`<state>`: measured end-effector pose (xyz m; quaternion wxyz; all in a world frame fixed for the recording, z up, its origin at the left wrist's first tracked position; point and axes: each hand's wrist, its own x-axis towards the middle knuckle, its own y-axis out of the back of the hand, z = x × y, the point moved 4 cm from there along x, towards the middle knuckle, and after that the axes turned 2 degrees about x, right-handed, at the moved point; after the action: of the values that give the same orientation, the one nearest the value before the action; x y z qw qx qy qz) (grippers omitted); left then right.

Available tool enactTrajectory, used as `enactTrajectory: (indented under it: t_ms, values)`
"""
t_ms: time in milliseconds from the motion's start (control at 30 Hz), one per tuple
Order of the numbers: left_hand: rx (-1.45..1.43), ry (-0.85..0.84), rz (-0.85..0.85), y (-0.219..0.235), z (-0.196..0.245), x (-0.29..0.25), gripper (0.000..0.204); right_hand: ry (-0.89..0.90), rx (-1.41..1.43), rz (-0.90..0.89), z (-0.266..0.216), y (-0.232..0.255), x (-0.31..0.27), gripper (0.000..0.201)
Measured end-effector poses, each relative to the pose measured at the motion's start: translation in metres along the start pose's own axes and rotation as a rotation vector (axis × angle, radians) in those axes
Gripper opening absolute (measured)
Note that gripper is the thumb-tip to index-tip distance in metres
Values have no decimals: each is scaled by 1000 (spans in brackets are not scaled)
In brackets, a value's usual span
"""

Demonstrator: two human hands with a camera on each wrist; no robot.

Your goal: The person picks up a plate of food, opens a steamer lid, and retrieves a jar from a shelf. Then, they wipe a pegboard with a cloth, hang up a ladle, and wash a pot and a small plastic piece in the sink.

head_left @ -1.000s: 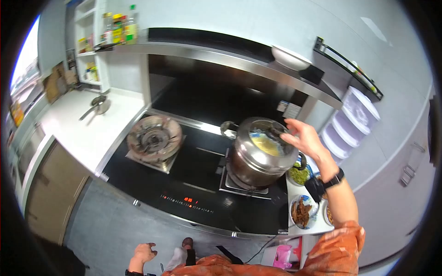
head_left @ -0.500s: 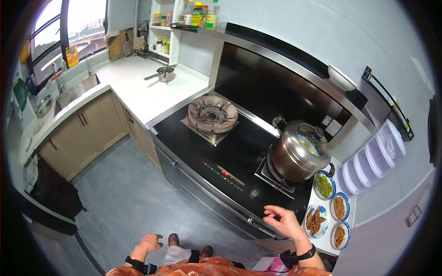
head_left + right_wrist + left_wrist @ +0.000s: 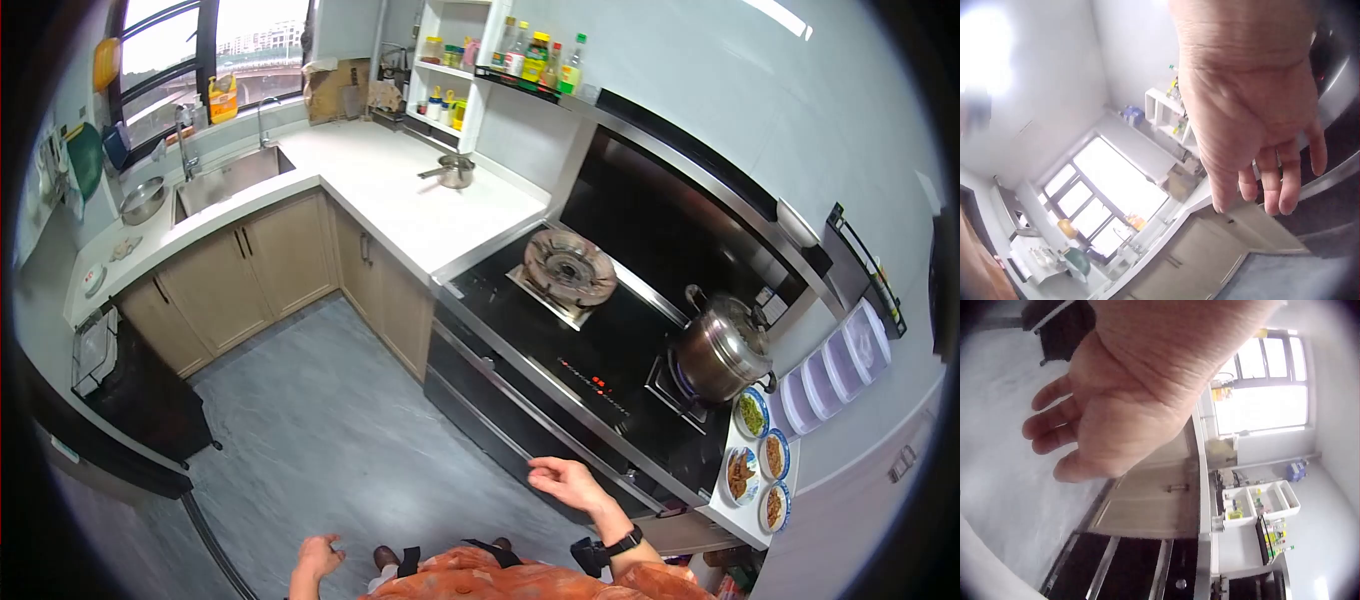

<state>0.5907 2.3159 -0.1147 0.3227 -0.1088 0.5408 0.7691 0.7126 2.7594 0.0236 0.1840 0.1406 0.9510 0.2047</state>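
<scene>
Pot (image 3: 722, 350) is apparently cooking on stove (image 3: 625, 345); left hand (image 3: 318, 557) and right hand (image 3: 572, 487) are hovering, fingers loose, holding 0 items; tending is likely calling for reaching right.

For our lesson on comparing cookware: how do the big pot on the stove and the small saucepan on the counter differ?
The big pot is larger than the saucepan. The big pot has a handle on either side; the saucepan has one long handle. The big pot stands on the stove, the saucepan on the counter. Both look metallic.
</scene>
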Motion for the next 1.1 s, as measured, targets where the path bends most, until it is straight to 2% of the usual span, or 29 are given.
enactTrajectory:
  t_ms: [33, 100, 200, 333, 433, 533, 600, 667, 733, 800, 867, 967, 1100]
  values:
    - [-10, 0, 2, 4, -23, -4, 43, 23, -28, -42, -17, -23, 13, 41]
    - [-53, 132, 0, 10, -67, -10, 45, 95, -59, -130, -52, -66, 35, 42]
    - [-94, 167, 47, 1, -129, -17, 43, 172, -147, -206, -94, -123, 61, 43]
    - [-8, 107, 114, 3, -182, -25, 38, 221, -213, -282, -128, -177, 81, 42]
    - [-143, 60, 179, 13, -189, -26, 40, 235, -246, -309, -139, -193, 97, 40]
    - [-171, 129, 121, 4, -201, -5, 45, 243, -267, -297, -151, -192, 115, 39]
    - [-241, 245, 69, 6, -197, 4, 40, 230, -240, -287, -157, -190, 130, 37]
    - [-300, 239, 155, 50, -169, -3, 40, 205, -304, -254, -166, -194, 149, 35]
    - [-277, 265, 185, 64, -169, 2, 41, 205, -224, -305, -164, -202, 177, 39]
    - [-311, 364, 207, 70, -180, 2, 42, 234, -175, -357, -176, -218, 205, 41]
    - [-335, 428, 224, 84, -183, 4, 43, 259, -283, -425, -197, -233, 230, 37]
    - [-416, 492, 221, 103, -183, 1, 44, 304, -261, -544, -223, -264, 271, 37]
    - [-485, 613, 280, 95, -193, -2, 45, 429, -406, -653, -267, -312, 305, 43]
